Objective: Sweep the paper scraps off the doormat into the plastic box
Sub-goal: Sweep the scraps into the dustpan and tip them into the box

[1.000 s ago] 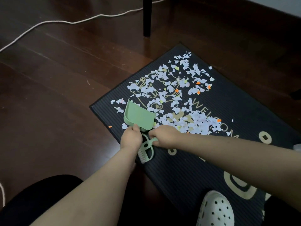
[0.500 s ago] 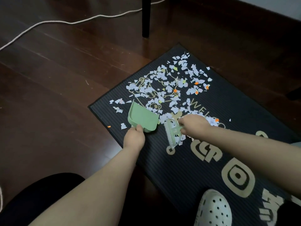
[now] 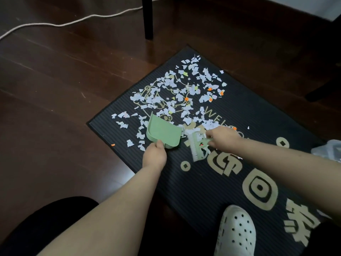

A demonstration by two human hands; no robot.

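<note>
Paper scraps [image 3: 209, 124] lie scattered over the far half of the black doormat [image 3: 203, 182], thickest just beyond the right hand [image 3: 224, 138], which grips a small green brush [image 3: 196, 146]. The left hand [image 3: 155, 156] clasps the handle of the green dustpan [image 3: 163, 133], mouth toward the scraps. Best now: keep the pan's lip flat on the ribbed mat and brush short strokes leftward into it. A clear container, probably the plastic box [image 3: 330, 149], shows at the right edge.

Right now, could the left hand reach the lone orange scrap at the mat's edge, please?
Probably yes: the scrap lies just left of the left hand, only white scraps between, though that hand grips the dustpan.
</note>
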